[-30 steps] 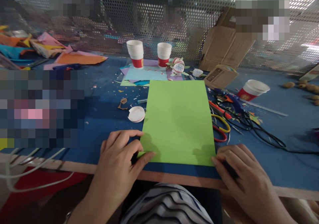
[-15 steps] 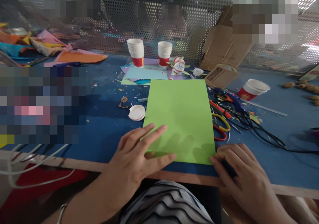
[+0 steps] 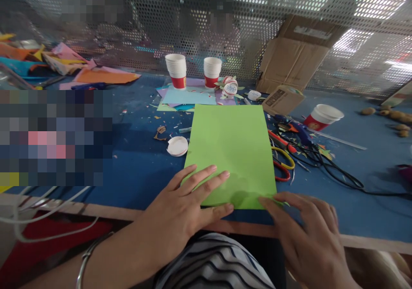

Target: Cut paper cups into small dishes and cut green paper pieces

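Observation:
A bright green sheet of paper (image 3: 230,143) lies on the blue table in front of me. My left hand (image 3: 193,199) is spread flat over its lower left part, fingertips on the sheet and thumb near the bottom edge. At the lower right corner, my right hand (image 3: 305,224) has the paper between thumb and forefinger; a small green sliver shows by the forefinger. Its other fingers are bent. Red-and-yellow-handled scissors (image 3: 283,158) lie partly under the sheet's right edge. Left of the sheet sits a cut white cup bottom (image 3: 177,146).
Two stacks of paper cups (image 3: 176,71) stand on coloured paper at the back. A single tilted cup (image 3: 323,116), a blue glue gun (image 3: 301,132) and its black cord (image 3: 344,177) lie at right. Cardboard (image 3: 292,55) leans on the perforated screen. Paper scraps (image 3: 106,74) lie far left.
My left hand has shifted right over the paper, its fingers spread flatter. My right thumb has slid left onto the paper's corner, and the forefinger has stretched out toward the edge.

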Available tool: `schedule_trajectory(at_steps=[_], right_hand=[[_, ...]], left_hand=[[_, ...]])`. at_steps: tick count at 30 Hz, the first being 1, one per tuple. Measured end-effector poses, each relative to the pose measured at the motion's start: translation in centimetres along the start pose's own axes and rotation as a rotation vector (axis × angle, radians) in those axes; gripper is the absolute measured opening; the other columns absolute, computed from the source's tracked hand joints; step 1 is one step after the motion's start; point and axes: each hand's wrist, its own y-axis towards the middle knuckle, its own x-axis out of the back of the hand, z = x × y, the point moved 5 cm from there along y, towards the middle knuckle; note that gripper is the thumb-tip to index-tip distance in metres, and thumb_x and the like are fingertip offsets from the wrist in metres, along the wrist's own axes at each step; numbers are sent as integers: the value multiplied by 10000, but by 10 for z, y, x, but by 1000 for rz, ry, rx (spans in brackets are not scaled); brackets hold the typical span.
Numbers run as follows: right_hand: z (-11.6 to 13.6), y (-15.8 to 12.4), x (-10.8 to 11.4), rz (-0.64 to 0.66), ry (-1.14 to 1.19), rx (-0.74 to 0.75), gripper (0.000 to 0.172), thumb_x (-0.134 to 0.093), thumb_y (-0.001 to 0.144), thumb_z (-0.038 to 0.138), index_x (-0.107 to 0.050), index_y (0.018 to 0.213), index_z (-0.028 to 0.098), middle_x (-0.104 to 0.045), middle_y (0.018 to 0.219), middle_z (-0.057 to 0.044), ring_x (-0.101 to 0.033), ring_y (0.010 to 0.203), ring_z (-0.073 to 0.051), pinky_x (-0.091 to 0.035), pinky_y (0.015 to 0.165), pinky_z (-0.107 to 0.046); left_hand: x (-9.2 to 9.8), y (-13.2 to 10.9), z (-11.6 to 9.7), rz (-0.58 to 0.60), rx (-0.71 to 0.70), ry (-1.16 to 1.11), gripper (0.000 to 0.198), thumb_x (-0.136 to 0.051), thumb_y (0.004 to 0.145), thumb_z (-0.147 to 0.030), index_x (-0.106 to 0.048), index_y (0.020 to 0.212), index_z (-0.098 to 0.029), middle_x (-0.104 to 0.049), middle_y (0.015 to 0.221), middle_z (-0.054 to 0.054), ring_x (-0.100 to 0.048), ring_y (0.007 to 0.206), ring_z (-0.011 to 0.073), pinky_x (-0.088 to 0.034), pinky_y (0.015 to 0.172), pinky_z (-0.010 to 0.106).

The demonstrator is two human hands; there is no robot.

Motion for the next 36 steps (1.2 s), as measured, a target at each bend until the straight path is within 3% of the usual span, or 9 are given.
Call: schedule_trajectory(at_steps=[4,9,18,26,31,36], right_hand=[[22,-3,-7,61,7,114,448,-528,933,135,-615,1333,315,-667,1174,-82,-522,1111,-295,-358,987,-479],[31,-1,-9,40,23,106,443,-611,911,164,-631,1325,321,-707,1142,-64,-544,1100,-283,-370,1000,-459],[6,-16,3,43,-1,29,415,-629,905,227,-635,1318,266,-685,1084,-101,-555,996,-293,-383,931,-472],[-17,-35,10,20,-9,-13,410,-627,896,209,-640,1304,242,-670,1040,-116,-580,938,-311,-392,863,-488],[-20,-35,14,-5,-11,13,354,-603,922,207,-657,1272,213,-671,992,-113,-589,900,-296,-396,833,-469],[-20,-28,13,-34,71,-31,292,-562,961,196,-649,1240,206,-635,983,-107,-586,899,-268,-413,792,-430]], left_hand=[[1,2,0,14,10,20,414,-495,1018,-274,-523,1389,-456,-369,1608,28,-297,1493,267,-270,1174,516],[2,4,-2,-16,0,19,395,-495,1015,-250,-551,1363,-428,-429,1569,34,-324,1479,264,-286,1170,509],[2,-14,5,-35,39,55,473,-444,989,-158,-558,1361,-426,-420,1579,3,-265,1503,231,-248,1166,483],[13,-60,21,4,91,280,749,-418,781,18,-559,1385,-401,-503,1517,-8,-349,1455,257,-233,1140,468],[14,-80,20,4,166,273,628,-468,806,-19,-605,1343,-316,-512,1515,44,-361,1454,273,-216,1167,505],[25,-67,17,-84,301,129,365,-529,900,-162,-664,1210,-300,-626,1374,17,-455,1373,268,-296,1137,490]])
